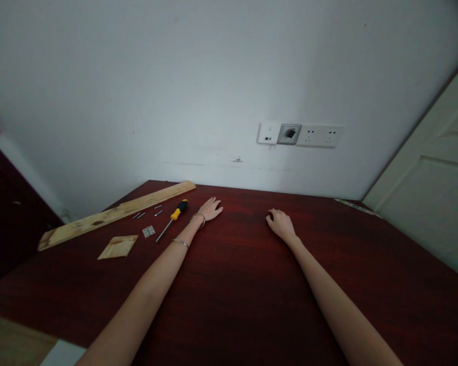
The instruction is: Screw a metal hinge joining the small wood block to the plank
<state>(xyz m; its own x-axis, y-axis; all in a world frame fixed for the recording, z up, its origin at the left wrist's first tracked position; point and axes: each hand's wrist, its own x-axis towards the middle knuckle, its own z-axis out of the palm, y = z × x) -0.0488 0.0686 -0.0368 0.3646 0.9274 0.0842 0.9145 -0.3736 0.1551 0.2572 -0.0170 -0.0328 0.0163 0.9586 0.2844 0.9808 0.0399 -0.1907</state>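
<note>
My left hand [210,209] lies flat on the dark red tabletop [236,284], its fingers spread and holding nothing. Just left of it is a screwdriver [179,209] with a yellow and black handle, its shaft pointing toward me. My right hand [281,223] rests palm down farther right, fingers loosely curved and slightly apart, with nothing visible in them. Beyond the screwdriver lie a metal hinge [148,232], several screws [158,213] and a small flat piece of wood [118,247]. A long wooden plank [118,214] runs diagonally behind them.
A white wall [213,91] with sockets [320,136] rises at the table's back edge. A pale panelled door [434,183] stands at right. A thin printed strip [357,207] lies by the back right corner. At bottom left is a light brown surface [15,340].
</note>
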